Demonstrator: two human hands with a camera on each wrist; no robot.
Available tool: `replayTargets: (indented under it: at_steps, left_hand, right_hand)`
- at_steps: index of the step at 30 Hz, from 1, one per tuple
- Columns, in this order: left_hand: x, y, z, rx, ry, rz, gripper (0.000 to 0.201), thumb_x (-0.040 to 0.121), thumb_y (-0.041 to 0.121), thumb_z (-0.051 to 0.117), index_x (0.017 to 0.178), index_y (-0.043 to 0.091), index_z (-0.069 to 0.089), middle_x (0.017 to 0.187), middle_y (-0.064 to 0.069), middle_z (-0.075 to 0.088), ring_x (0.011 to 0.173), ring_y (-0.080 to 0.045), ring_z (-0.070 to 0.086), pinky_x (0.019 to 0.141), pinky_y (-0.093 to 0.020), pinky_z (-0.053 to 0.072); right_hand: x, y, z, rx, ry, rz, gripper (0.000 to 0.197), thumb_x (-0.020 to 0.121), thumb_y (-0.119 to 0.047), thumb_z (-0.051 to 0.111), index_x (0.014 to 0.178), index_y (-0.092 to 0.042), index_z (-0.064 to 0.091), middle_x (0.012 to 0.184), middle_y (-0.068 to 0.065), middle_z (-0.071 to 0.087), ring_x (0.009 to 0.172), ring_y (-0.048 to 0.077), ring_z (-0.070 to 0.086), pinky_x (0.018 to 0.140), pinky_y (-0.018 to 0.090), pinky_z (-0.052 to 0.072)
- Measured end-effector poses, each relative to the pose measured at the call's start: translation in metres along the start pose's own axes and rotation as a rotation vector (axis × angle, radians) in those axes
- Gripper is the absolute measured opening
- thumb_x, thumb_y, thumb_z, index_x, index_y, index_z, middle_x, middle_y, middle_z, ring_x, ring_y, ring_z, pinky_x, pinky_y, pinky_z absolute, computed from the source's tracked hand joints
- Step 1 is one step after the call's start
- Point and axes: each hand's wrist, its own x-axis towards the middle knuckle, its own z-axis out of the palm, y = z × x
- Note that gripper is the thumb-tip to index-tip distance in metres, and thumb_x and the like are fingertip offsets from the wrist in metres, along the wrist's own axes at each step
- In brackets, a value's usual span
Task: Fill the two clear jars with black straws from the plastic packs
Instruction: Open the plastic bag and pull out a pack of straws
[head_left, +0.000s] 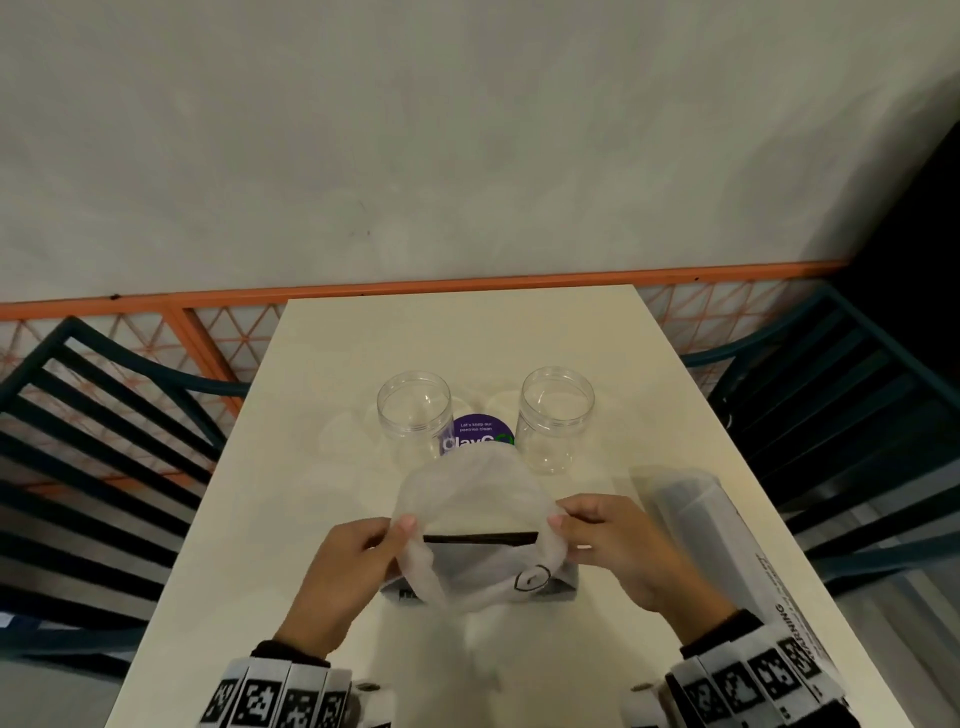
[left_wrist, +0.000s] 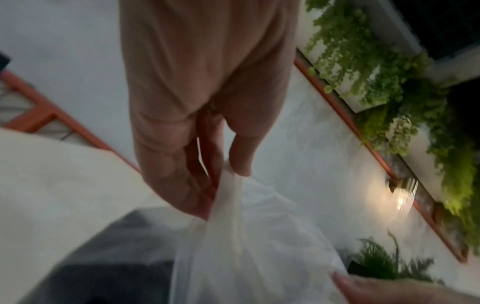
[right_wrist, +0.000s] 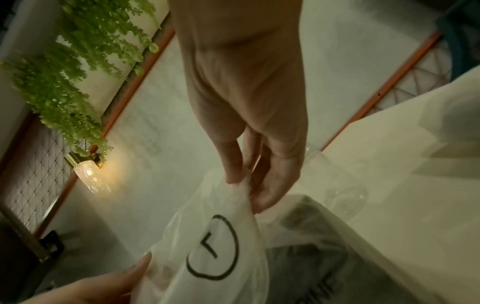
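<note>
Two empty clear jars stand upright mid-table, the left jar (head_left: 414, 410) and the right jar (head_left: 556, 415). In front of them I hold a translucent plastic pack (head_left: 475, 525) with its mouth pulled wide. My left hand (head_left: 400, 530) pinches the mouth's left edge, and my right hand (head_left: 563, 519) pinches its right edge. The dark ends of black straws (head_left: 480, 538) show inside the opening. A hand-drawn circle mark (right_wrist: 213, 247) sits on the pack's near side. The left wrist view shows thumb and fingers (left_wrist: 233, 164) pinching the film (left_wrist: 233, 236).
A second plastic pack (head_left: 727, 540) with printed warning text lies along the table's right side. A purple round sticker (head_left: 480, 431) lies between the jars. Dark slatted chairs flank the table (head_left: 311, 467) left (head_left: 104, 415) and right (head_left: 857, 415). A wall stands behind.
</note>
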Motion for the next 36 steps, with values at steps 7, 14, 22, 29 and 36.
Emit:
replayTargets:
  at_steps: [7,14,22,29,36]
  left_hand:
    - [0.007,-0.006,-0.013,-0.659,-0.168,-0.287,0.036,0.057,0.031,0.076,0.089,0.013,0.071,0.089,-0.003,0.070,0.073,-0.014,0.064,0.065,-0.029,0.053]
    - [0.007,-0.008,-0.015,-0.706,-0.211,-0.343,0.027,0.076,0.019,0.049,0.097,0.013,0.064,0.082,0.000,0.072,0.067,-0.012,0.065,0.073,-0.030,0.049]
    - [0.002,-0.010,-0.005,-0.159,-0.062,-0.176,0.021,0.071,0.020,0.065,0.089,0.010,0.063,0.089,-0.002,0.066,0.089,-0.019,0.059,0.074,-0.028,0.048]
    - [0.010,-0.016,-0.016,0.177,0.241,-0.061,0.026,0.072,0.020,0.076,0.075,0.014,0.051,0.063,-0.005,0.046,0.058,-0.021,0.042,0.053,-0.030,0.033]
    - [0.007,-0.013,-0.015,0.325,0.298,0.095,0.010,0.075,0.017,0.072,0.072,0.010,0.064,0.065,-0.003,0.065,0.069,-0.025,0.060,0.060,-0.023,0.042]
  right_hand:
    - [0.008,0.000,-0.011,0.458,-0.087,0.255,0.014,0.093,0.001,0.045,0.088,-0.009,0.054,0.080,0.011,0.071,0.066,0.020,0.070,0.054,0.030,0.057]
    - [0.009,-0.002,-0.015,0.546,-0.081,0.323,0.029,0.091,0.000,0.031,0.071,-0.005,0.051,0.064,0.008,0.060,0.050,0.015,0.055,0.049,0.022,0.043]
    - [0.001,0.007,-0.002,0.124,-0.092,0.215,0.018,0.074,-0.011,0.056,0.084,-0.018,0.044,0.081,0.006,0.047,0.070,0.018,0.047,0.056,0.025,0.039]
    - [0.000,0.000,-0.005,-0.253,0.025,0.009,0.009,0.089,-0.010,0.051,0.087,-0.018,0.048,0.074,0.002,0.051,0.065,0.014,0.046,0.059,0.023,0.037]
    - [0.002,0.008,-0.005,-0.212,0.069,-0.105,0.023,0.088,-0.003,0.056,0.091,-0.022,0.069,0.091,0.002,0.070,0.082,0.019,0.064,0.065,0.020,0.052]
